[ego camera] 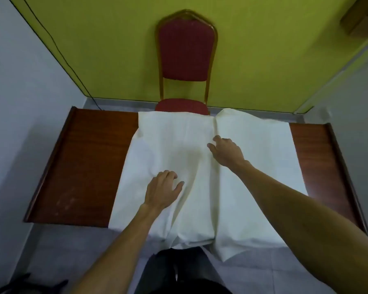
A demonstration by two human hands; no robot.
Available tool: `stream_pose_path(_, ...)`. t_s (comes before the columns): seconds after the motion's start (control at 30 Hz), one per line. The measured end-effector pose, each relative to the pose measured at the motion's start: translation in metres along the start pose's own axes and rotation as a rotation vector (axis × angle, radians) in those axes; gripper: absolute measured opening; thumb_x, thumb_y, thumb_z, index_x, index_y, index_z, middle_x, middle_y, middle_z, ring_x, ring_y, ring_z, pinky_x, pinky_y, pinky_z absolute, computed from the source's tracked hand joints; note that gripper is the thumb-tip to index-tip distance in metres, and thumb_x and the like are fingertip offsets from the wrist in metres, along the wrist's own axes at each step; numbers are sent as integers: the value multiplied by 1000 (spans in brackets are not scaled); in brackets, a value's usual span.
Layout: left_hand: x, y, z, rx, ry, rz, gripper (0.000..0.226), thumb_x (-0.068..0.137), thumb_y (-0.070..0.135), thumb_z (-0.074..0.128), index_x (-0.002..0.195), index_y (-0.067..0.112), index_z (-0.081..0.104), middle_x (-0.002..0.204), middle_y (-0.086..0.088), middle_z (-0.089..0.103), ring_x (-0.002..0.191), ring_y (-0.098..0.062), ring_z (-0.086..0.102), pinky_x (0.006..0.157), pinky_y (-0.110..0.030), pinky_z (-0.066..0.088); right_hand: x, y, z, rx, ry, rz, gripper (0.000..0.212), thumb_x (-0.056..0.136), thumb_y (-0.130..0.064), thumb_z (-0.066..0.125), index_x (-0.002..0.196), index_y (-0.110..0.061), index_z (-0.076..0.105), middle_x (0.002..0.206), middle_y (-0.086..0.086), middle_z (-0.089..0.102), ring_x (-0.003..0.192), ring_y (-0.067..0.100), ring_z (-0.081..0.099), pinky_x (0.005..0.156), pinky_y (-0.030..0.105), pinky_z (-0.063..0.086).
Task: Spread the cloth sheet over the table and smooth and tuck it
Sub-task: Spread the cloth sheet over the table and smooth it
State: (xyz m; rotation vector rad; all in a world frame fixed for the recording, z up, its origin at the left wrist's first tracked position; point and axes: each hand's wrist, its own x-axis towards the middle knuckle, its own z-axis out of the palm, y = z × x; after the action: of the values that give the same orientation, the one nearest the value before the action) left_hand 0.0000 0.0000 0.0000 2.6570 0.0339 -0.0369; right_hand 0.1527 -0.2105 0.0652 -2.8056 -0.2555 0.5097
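1. The cloth sheet (253,166) lies across the middle of the bench (83,166), with the bench ends bare to left and right.
2. Its near edge hangs over the bench's front side.
3. The chair (186,56) stands behind the bench, at the centre.
4. The left grip (163,188) rests on the sheet near the front. The right grip (226,152) lies farther back, to its right.

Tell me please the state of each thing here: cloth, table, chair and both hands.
cloth: spread over the table's middle, wrinkled, near edge hanging.
table: both ends bare.
chair: upright behind the table.
left hand: rests on the cloth.
right hand: on a fold; grip unclear.
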Motion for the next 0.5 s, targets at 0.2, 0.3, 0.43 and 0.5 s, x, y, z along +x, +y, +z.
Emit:
stream_pose_path(0.2, -16, 4, 27, 40, 54, -6, 37, 89, 50, 53, 93, 14, 60, 88, -1, 64, 79, -22, 61, 63, -35, 54, 18, -7, 14, 43, 23, -7, 43, 104, -37, 42, 132, -6, 49, 124, 21, 61, 112, 40, 58, 89, 45, 47)
stream_pose_path(0.3, -23, 10, 41, 26, 69, -41, 37, 86, 51, 58, 90, 15, 58, 83, 0, 61, 75, -22, 59, 59, -33, 52, 29, -7, 25, 65, 28, -24, 41, 103, -35, 44, 129, -5, 50, 122, 23, 61, 110, 41, 59, 88, 45, 48)
stream_pose_path(0.43, -30, 19, 61, 86, -65, -138, 42, 87, 53, 62, 98, 13, 57, 91, -3, 62, 84, -24, 59, 71, -39, 53, 39, -5, 40, 94, 1, -17, 40, 103, -33, 46, 129, -3, 49, 122, 23, 59, 110, 42, 59, 88, 45, 49)
stream_pose_path(0.5, -34, 23, 66, 171, -110, -114, 37, 93, 47, 57, 99, 11, 57, 93, -7, 64, 87, -27, 61, 74, -39, 48, 43, -2, 47, 90, -10, -15, 40, 103, -33, 46, 128, -3, 49, 120, 23, 59, 108, 42, 59, 86, 45, 50)
